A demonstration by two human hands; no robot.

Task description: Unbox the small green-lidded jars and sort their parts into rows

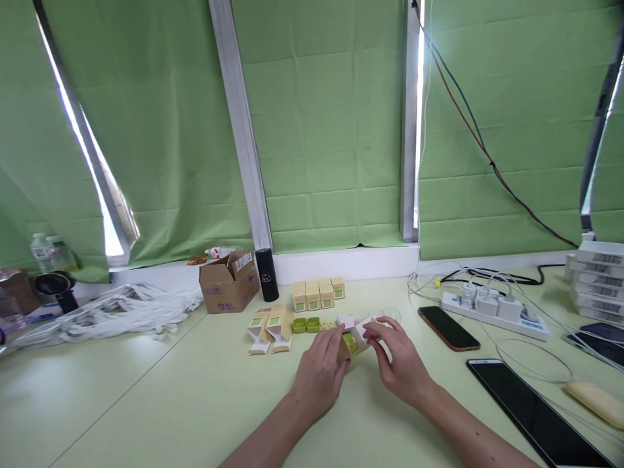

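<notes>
My left hand (322,365) is closed on the side of a small open box (359,344) with green inside it. At the box's white flap, the fingertips of my right hand (397,357) pinch the edge. Just left of the box lie two green pieces (307,325) and some tiny yellowish parts (327,325). Two opened boxes (279,325) with window cutouts lie farther left. Behind them stands a row of small closed tan boxes (312,296). What lies under my left palm is hidden.
A cardboard box (227,286) and a black cylinder (266,275) stand at the back. White cables (121,315) lie left. On the right are a phone (449,327), a power strip (494,312), a tablet (536,413) and stacked white boxes (598,279).
</notes>
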